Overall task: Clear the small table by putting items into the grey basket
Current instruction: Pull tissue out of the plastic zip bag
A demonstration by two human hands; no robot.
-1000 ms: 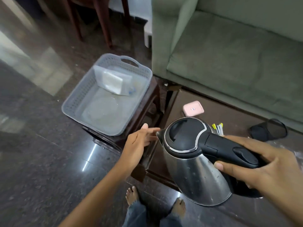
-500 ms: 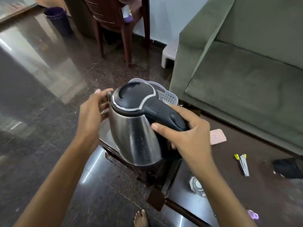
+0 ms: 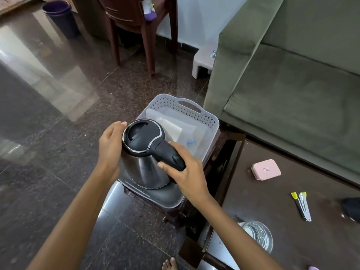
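Observation:
A steel kettle (image 3: 144,168) with a black lid and handle stands upright in the near end of the grey basket (image 3: 211,122). My right hand (image 3: 188,173) grips the black handle. My left hand (image 3: 110,145) curls round the kettle's left side near the lid. A clear plastic pouch (image 3: 175,126) lies in the basket's far end. On the small dark table (image 3: 263,203) to the right lie a pink box (image 3: 266,169), yellow-tipped clips (image 3: 302,206), a glass (image 3: 257,234) and a black object (image 3: 350,209) cut off by the frame edge.
The basket rests on a low dark stand beside the table's left edge. A green sofa (image 3: 292,90) runs behind both. A wooden chair (image 3: 140,22), a white step stool (image 3: 204,61) and a purple bin (image 3: 60,18) stand further back on the glossy floor.
The kettle has moved left from over the table and down into the basket. My left hand went from its spout to its side; my right hand has kept its hold on the handle.

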